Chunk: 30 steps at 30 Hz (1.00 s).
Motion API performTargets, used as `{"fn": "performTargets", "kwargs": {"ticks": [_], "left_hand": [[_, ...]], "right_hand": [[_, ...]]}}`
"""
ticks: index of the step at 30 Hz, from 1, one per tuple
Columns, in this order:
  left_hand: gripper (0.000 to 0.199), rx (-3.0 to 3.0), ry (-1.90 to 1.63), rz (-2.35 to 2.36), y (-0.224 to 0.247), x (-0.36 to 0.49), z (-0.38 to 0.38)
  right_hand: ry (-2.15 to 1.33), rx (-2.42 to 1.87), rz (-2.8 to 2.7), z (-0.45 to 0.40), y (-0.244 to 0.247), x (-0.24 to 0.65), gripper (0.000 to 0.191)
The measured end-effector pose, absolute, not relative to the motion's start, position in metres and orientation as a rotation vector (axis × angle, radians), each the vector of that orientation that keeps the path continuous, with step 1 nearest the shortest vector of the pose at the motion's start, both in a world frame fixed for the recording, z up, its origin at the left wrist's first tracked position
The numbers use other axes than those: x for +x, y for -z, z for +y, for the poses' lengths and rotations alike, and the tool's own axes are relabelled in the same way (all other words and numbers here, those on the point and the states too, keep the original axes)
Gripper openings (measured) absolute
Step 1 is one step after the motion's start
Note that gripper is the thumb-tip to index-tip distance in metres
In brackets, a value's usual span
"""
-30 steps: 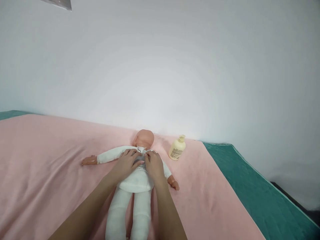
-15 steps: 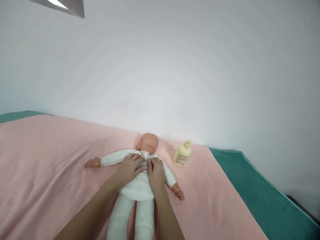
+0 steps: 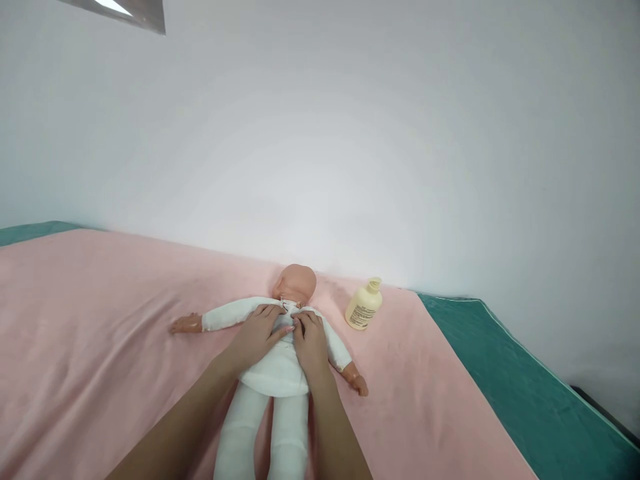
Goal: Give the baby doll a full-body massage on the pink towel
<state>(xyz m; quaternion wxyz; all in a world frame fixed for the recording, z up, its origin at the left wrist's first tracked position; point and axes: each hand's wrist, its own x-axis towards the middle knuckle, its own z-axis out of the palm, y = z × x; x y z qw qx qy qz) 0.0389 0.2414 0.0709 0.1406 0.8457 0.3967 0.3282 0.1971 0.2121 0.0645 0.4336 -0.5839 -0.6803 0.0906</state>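
Observation:
A baby doll (image 3: 275,370) with a white cloth body lies with its bare head toward the wall and its arms spread. On the left side of its upper back or chest (I cannot tell which) rests my left hand (image 3: 259,337), fingers stretched out flat and thumb pointing inward. My right hand (image 3: 311,341) lies on the right side of the upper body, fingers laid over the cloth and slightly bent. The two thumbs come close together near the middle. Neither hand grips anything.
To the doll's right stands a pale yellow pump bottle (image 3: 364,307) with printed text. A pink cloth (image 3: 125,300) covers most of the surface, with a green cover (image 3: 510,367) showing at the right. Behind rises a plain wall (image 3: 320,133).
Both hands stay on the doll's upper body. Their thumbs and fingers have shifted only slightly, and the view has moved a little.

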Motion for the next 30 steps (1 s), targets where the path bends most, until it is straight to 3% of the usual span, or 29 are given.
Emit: {"fn": "performTargets", "kwargs": {"ticks": [9,30], "left_hand": [[0.042,2.478,-1.094,1.138,-0.065,0.042,0.245],[0.046,2.462,-1.051,1.135,-0.06,0.04,0.253]], "right_hand": [[-0.194,-1.344,-1.653,0.212,-0.062,0.197,0.028],[-0.185,-1.426,-1.776,0.215,-0.056,0.199,0.034]]}}
